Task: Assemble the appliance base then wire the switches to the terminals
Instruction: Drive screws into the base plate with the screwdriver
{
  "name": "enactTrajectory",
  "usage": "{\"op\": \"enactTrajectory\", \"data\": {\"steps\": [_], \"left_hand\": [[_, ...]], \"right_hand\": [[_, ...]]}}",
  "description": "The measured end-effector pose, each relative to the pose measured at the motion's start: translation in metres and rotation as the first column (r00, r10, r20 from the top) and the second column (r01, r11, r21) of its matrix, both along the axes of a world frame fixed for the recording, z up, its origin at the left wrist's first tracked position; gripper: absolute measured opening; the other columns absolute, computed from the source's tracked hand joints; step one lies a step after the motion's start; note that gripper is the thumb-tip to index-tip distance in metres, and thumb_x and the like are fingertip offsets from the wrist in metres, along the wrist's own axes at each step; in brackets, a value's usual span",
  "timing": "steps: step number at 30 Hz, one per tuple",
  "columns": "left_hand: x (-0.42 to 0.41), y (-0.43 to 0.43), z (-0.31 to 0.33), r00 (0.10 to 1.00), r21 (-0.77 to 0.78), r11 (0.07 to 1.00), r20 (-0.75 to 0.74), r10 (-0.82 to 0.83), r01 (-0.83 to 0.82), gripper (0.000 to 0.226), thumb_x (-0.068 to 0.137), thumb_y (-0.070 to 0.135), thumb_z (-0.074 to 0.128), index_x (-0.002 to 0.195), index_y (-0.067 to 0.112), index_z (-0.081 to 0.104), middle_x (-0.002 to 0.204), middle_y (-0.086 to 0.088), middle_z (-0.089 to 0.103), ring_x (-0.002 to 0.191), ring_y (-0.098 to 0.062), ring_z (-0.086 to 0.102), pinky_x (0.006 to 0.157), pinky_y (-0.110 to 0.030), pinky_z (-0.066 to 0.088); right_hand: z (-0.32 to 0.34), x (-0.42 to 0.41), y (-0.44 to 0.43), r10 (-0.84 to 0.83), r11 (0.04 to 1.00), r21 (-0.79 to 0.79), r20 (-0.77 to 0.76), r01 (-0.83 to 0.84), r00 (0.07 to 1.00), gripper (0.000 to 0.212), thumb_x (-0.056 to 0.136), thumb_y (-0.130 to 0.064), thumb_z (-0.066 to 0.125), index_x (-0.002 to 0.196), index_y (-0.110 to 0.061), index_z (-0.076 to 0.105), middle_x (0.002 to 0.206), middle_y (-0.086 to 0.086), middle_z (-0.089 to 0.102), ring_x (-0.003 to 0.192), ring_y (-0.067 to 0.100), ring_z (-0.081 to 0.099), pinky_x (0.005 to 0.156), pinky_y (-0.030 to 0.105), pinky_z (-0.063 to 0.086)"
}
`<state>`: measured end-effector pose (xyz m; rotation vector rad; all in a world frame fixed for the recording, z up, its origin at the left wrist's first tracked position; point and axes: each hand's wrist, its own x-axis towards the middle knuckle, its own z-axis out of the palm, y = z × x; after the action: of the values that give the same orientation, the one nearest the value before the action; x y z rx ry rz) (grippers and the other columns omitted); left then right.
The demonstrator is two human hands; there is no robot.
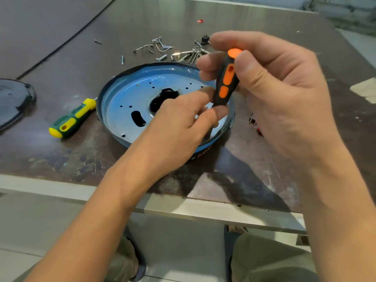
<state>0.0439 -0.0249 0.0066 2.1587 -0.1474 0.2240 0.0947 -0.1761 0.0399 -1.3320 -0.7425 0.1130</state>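
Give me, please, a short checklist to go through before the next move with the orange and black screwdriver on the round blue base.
1. Right hand grips the orange-black screwdriver by its handle: ok.
2. Left hand pinches the shaft just under the handle: ok.
3. Tip seated in a screw or hole: cannot tell, the left hand hides it.
4. Blue base lies flat on the table: ok.
5. Spare screws lie in a loose pile beyond the base: ok.
6. Green-yellow screwdriver lies left of the base, away from both hands: ok.
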Motion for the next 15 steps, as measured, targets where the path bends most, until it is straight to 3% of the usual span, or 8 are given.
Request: {"op": "enactTrajectory", "data": {"steps": [4,10,13,15], "left_hand": [[0.0000,-0.0012,-0.0008,1.000,0.019,1.000,0.022,-0.010,0.010,0.020,0.102,0.039,0.047,0.112,0.030,0.062,0.088,0.001,0.071,0.082,-0.013,0.069,0.079,-0.043,0.055],[-0.0004,-0.0003,-0.0012,1.000,0.065,0.998,0.021,-0.003,0.002,0.021,0.101,0.044,0.049,0.112,0.031,0.062,0.092,0.009,0.070,0.084,-0.004,0.068,0.077,-0.039,0.056],[0.0000,0.0003,-0.0015,1.000,0.069,0.998,0.030,0.001,-0.003,0.017,0.101,0.040,0.050,0.110,0.031,0.061,0.089,0.006,0.070,0.080,-0.008,0.069,0.077,-0.041,0.056],[0.0002,0.0004,-0.0013,0.999,0.063,0.998,0.034,0.006,-0.008,0.019,0.100,0.040,0.048,0.109,0.030,0.062,0.087,0.003,0.071,0.078,-0.012,0.069,0.076,-0.044,0.055]], "right_hand": [[0.0043,0.0031,0.0002,-0.083,0.997,-0.003,0.024,0.083,0.996,0.019,0.092,0.002,0.062,0.111,0.004,0.060,0.093,0.020,0.067,0.084,0.029,0.065,0.079,0.039,0.057],[-0.0009,0.0058,0.0036,-0.229,0.973,0.005,0.021,0.229,0.973,0.020,0.085,-0.002,0.074,0.093,-0.004,0.056,0.085,0.017,0.062,0.078,0.034,0.063,0.072,0.047,0.056],[-0.0034,0.0071,0.0019,-0.117,0.993,0.006,0.030,0.117,0.993,0.013,0.095,-0.004,0.061,0.107,0.001,0.058,0.093,0.027,0.063,0.085,0.033,0.063,0.076,0.047,0.055],[-0.0043,0.0081,-0.0007,-0.025,1.000,0.001,-0.004,0.025,1.000,0.024,0.102,-0.006,0.047,0.123,0.004,0.056,0.103,0.026,0.066,0.094,0.034,0.065,0.083,0.043,0.055]]}}
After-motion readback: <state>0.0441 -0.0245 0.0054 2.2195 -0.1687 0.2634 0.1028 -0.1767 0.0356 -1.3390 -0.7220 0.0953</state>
